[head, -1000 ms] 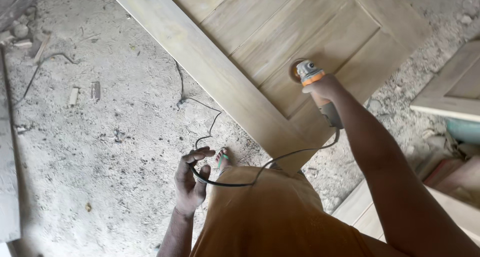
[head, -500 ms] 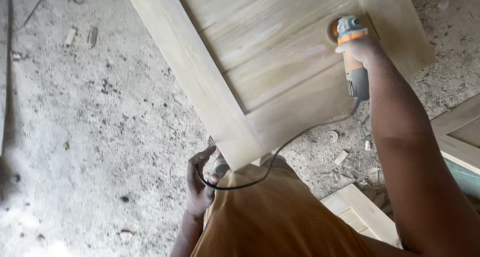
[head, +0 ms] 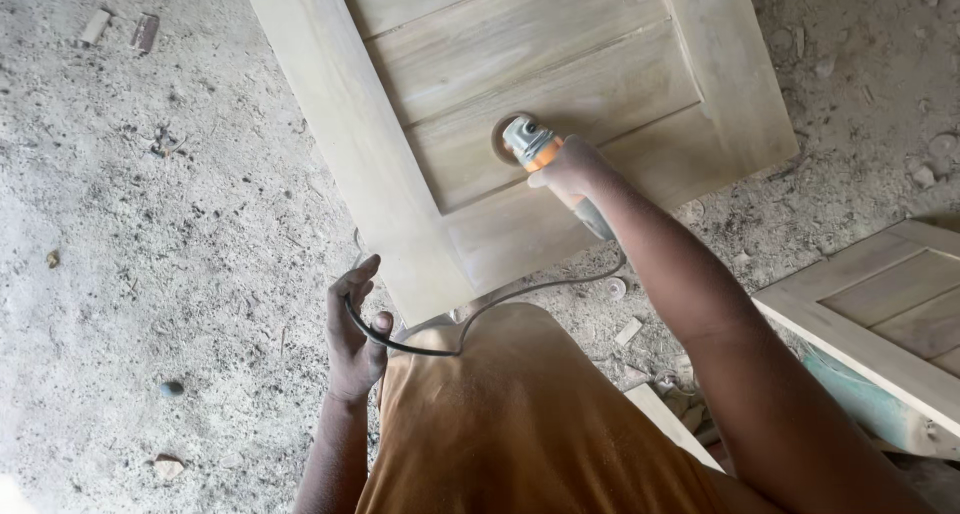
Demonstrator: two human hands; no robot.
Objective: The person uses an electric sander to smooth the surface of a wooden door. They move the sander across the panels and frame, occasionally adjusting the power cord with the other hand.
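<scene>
The right hand is clenched around the body of a grey and orange power sander, whose round disc end rests on a pale wooden panelled door lying flat above the dusty floor. The sander sits on one of the door's recessed horizontal panels, near the lower middle of the door, with its grey rear end running back under the forearm. From that end a black power cord drops off the door's near edge and loops leftward across the front of the person's orange-brown garment. The left hand holds this cord away from the door's corner: the thumb and curled fingers pinch the loop, while the index finger stands straighter, pointing up. To the right, well apart from the sander, a second pale wooden panel piece lies over something teal-coloured. Small offcuts of wood and a round disc-like scrap lie in the sawdust just beyond the door's near edge, and two small wooden blocks lie on the floor at the upper left. No package, label or sign can be made out.
</scene>
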